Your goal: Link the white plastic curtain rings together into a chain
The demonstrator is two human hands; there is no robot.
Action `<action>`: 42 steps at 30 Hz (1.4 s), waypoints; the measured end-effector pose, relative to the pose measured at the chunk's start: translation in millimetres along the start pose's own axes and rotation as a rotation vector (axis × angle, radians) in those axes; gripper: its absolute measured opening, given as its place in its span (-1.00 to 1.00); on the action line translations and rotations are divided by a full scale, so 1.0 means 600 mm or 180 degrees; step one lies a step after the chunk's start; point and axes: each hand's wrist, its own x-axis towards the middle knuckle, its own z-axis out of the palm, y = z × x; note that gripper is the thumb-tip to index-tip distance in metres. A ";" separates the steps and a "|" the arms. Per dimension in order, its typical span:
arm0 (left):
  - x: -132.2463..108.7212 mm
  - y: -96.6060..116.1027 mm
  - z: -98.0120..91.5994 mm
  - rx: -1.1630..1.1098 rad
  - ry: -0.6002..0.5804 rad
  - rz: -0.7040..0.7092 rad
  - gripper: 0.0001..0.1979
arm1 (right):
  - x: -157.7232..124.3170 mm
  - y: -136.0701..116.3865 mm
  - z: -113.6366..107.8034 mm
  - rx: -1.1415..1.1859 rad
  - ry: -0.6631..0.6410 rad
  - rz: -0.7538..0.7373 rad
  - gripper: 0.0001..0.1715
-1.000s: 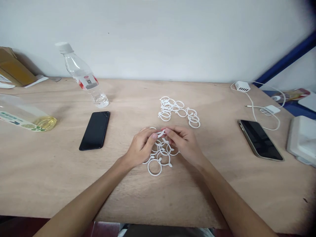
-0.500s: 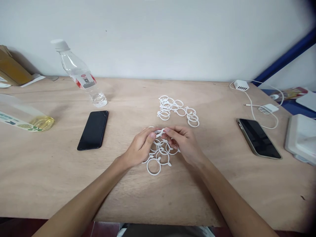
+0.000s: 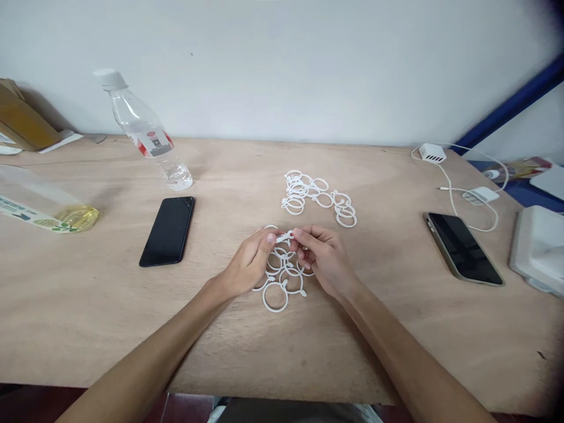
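Note:
Between my two hands is a white plastic curtain ring (image 3: 282,238), seen nearly edge-on. My left hand (image 3: 247,261) pinches one side of it between thumb and fingers. At the ring's right end, where a small eyelet shows, the thumb and index finger of my right hand (image 3: 328,255) are closed on it. Below the hands lies a loose pile of similar white rings (image 3: 275,296), partly covered by the fingers. Farther back on the table rests a second cluster of white rings (image 3: 323,200), apart from both hands.
On the wooden table (image 3: 229,346), a clear water bottle (image 3: 152,141) and a black phone (image 3: 167,232) are to the left, beside a clear container (image 3: 74,218). To the right are another phone (image 3: 462,247), a charger (image 3: 432,154) with white cables, and a white box (image 3: 540,247).
The held ring has tilted to a more edge-on position between my fingers. My right hand has shifted slightly, while the ring clusters stay put.

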 end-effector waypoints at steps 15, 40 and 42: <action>0.001 -0.006 0.001 -0.0274 0.0029 -0.0186 -0.44 | 0.004 -0.009 -0.010 -0.0295 0.0089 0.0014 -0.66; 0.005 -0.003 -0.001 0.1073 0.0179 0.0175 -0.56 | 0.078 -0.038 -0.042 -0.2176 0.0266 -0.0771 -0.80; 0.004 -0.002 0.001 0.1235 0.0155 0.0111 -0.58 | 0.066 -0.043 -0.044 -0.1720 0.0274 -0.0539 -0.74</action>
